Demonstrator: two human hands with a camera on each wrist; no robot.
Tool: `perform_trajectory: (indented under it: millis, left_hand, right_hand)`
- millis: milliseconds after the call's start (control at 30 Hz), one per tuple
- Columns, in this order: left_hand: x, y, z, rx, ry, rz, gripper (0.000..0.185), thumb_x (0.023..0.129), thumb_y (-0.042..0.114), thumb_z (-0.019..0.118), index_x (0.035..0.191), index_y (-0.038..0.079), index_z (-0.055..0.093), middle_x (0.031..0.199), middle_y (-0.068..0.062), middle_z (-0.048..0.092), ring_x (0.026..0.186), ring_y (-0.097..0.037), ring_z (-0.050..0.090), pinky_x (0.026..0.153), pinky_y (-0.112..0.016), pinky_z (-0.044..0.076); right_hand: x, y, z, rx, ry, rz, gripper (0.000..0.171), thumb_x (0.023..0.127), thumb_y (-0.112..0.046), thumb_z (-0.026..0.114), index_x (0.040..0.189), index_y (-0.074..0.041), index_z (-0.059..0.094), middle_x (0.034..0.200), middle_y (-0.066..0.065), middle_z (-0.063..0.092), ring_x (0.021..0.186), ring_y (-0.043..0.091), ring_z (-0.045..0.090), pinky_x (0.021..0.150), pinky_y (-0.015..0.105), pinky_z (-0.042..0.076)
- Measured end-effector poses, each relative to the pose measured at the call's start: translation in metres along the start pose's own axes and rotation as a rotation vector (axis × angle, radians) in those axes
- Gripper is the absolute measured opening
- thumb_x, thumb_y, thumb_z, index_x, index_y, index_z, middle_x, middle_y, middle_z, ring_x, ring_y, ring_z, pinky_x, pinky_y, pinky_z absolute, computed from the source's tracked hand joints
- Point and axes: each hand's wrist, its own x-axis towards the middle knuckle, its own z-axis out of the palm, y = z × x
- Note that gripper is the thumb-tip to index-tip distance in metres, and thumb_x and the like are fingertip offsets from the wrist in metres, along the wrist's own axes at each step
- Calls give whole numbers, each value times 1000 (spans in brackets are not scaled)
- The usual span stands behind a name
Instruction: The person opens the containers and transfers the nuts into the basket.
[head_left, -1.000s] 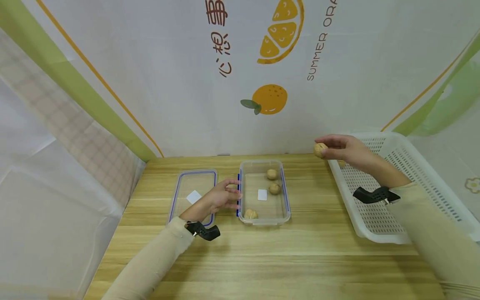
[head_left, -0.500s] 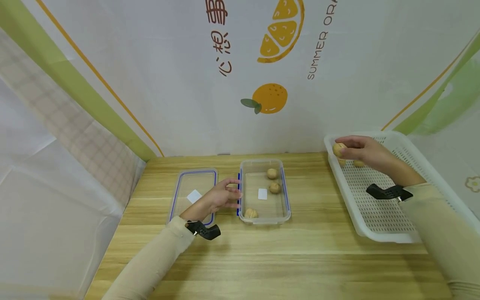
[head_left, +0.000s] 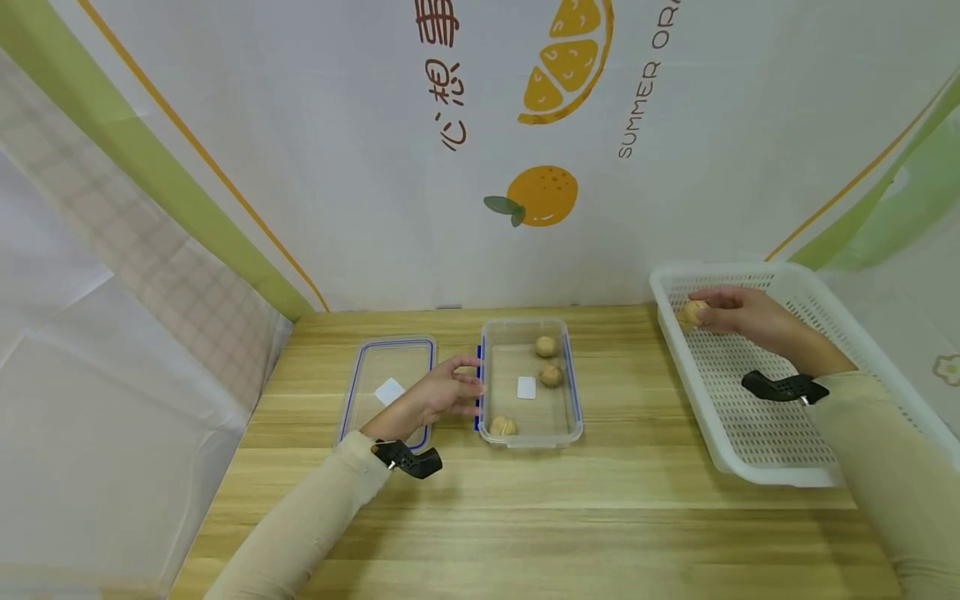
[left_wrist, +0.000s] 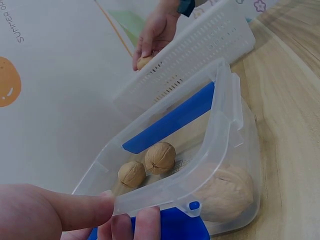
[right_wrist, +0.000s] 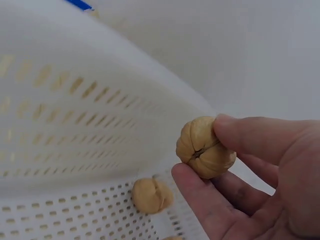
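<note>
My right hand (head_left: 738, 312) pinched a walnut (head_left: 692, 312) inside the white basket (head_left: 757, 433), my left hand (head_left: 438, 393) lay open-fingered against the clear container (head_left: 530, 440) left of that basket, wooden table (head_left: 525, 517), orange-print backdrop (head_left: 540, 196) behind.

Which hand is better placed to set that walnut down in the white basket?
The right hand. It pinches the walnut over the white basket. The left hand rests against the clear container, far from the basket.

"SUMMER ORA…" and "心想事" printed on the white backdrop (head_left: 337, 150), partly cropped
</note>
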Motion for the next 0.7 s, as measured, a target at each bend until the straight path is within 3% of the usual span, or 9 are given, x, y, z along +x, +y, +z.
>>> perform_trajectory:
  millis: [233,400,500,700]
  left_hand:
    - [-2,0,0,7,2,3,54,99,-8,57,149,0,37,108,-11,53,89,-19,59,77,-34,64]
    - [-2,1,1,9,0,2,54,99,-8,57,149,0,37,109,-11,53,89,-19,60,74,-31,64]
    - [-2,1,1,7,4,0,54,99,-8,57,148,0,37,108,-11,53,88,-19,59,72,-30,64]
    - [-1,1,2,8,10,-1,53,99,-9,57,148,0,38,107,-11,53,88,-19,60,72,-31,64]
  right_hand:
    - [5,21,5,-20,-41,25,58,105,-20,60,148,12,39,141,29,48,98,0,65,93,30,59]
    - [11,36,10,16,-57,30,54,104,-11,60,143,19,38,127,18,58,95,0,64,90,29,60]
    - [14,41,13,49,-53,22,52,103,-6,60,140,22,39,130,18,56,94,-2,63,88,29,61]
    - [16,47,16,94,-65,29,49,101,1,58,138,26,36,153,40,23,93,-5,61,86,29,62]
